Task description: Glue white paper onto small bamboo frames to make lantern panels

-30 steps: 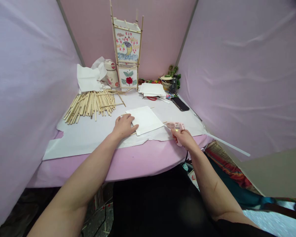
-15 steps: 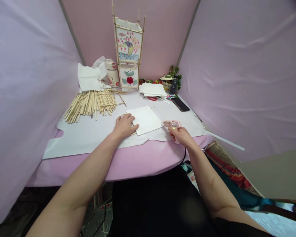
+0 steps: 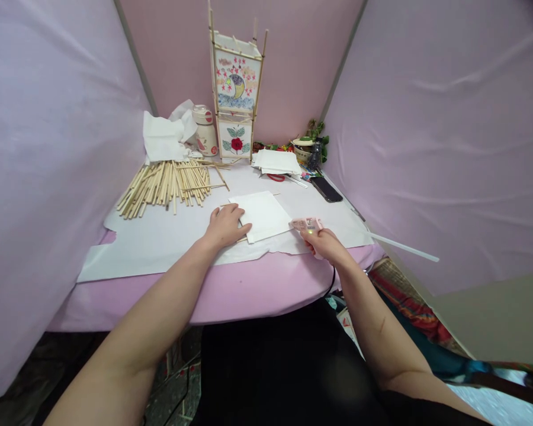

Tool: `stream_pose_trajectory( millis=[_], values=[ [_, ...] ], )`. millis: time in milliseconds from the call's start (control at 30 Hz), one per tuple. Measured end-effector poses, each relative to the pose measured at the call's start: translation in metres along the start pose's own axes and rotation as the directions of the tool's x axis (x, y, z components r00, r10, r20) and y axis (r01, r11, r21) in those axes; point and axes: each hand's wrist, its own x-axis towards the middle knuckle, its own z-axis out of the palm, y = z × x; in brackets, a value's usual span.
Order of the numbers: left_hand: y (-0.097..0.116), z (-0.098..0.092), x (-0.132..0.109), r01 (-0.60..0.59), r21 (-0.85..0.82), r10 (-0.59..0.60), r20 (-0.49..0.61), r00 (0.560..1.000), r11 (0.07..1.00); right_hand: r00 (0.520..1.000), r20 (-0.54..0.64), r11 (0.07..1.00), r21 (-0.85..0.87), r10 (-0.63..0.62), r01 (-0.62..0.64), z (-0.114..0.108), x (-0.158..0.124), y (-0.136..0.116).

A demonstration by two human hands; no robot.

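A white square sheet of paper (image 3: 266, 216) lies near the table's front edge, with ends of thin wooden sticks showing from under it. My left hand (image 3: 226, 225) rests at the sheet's left edge, fingers spread and pressing down. In my right hand (image 3: 324, 242) is a pink glue gun (image 3: 307, 224), its nozzle at the sheet's right corner. A small light glows on the gun, and a black cord hangs below that hand. Whether glue is coming out is too small to tell.
Many wooden sticks (image 3: 164, 189) lie at the left, below crumpled white paper (image 3: 163, 137). Behind stand a bottle (image 3: 205, 133) and a tall stick-framed lantern (image 3: 237, 94) with drawings. To the right are stacked white sheets (image 3: 276, 161), a phone (image 3: 326, 189) and a glue stick (image 3: 404, 247).
The glue gun has shifted slightly left, its nozzle closer to the sheet's corner. My left hand stays on the paper. The whole view has shifted a little.
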Motion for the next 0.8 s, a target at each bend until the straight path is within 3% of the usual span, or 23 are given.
stream_pose_trajectory(
  millis=[233,367,533,600,667,767,800],
  values=[
    [0.0,0.0,-0.001,0.005,0.0,-0.005,-0.003,1.0,1.0,1.0,-0.004,1.0,-0.026,0.011,-0.011,-0.003,0.003,0.003],
    [0.001,-0.001,-0.001,-0.005,0.0,0.005,-0.007,1.0,1.0,1.0,-0.017,0.99,-0.139,-0.02,0.018,-0.004,0.004,0.0],
    [0.001,-0.001,-0.001,0.009,0.0,-0.009,0.009,1.0,1.0,0.975,-0.194,0.978,-0.197,-0.111,0.072,-0.005,0.005,0.003],
    [0.0,-0.001,0.0,0.002,0.001,-0.002,0.002,1.0,1.0,0.972,-0.225,0.994,-0.1,-0.066,0.044,-0.008,0.009,0.007],
    [0.0,0.0,0.0,-0.006,0.001,0.006,-0.006,1.0,1.0,0.979,-0.2,0.992,0.128,0.032,-0.007,-0.012,0.017,0.01],
    [-0.001,0.001,0.0,-0.005,-0.001,0.005,-0.013,1.0,1.0,0.981,-0.113,0.83,0.553,0.158,-0.07,-0.022,0.035,0.012],
    [-0.001,0.001,-0.001,-0.004,-0.002,0.004,-0.012,1.0,1.0,0.98,-0.096,0.776,0.627,0.174,-0.076,-0.026,0.042,0.012]
  ],
)
